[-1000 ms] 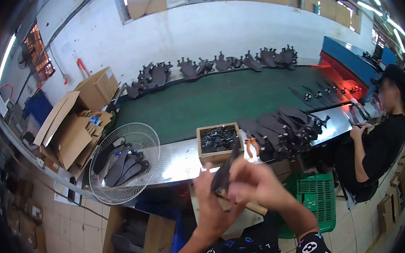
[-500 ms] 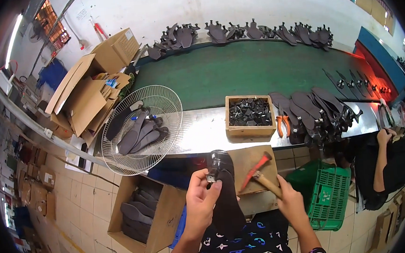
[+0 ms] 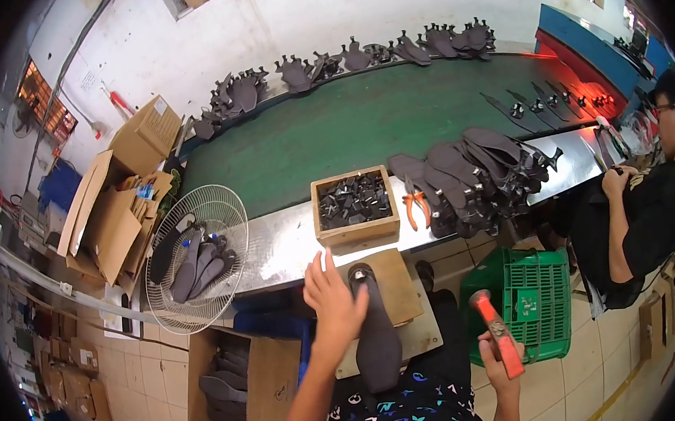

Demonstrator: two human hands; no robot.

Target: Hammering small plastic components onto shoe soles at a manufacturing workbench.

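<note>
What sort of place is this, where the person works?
Probably a footwear workshop or factory: dark sole-shaped pieces lie heaped on the metal bench, a green conveyor-like belt stretches behind it, and the right hand holds a red hammer.

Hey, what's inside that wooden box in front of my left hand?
The wooden box holds a loose heap of small black parts. Its floor and whatever lies beneath the top pieces are covered, so I can't see those.
</note>
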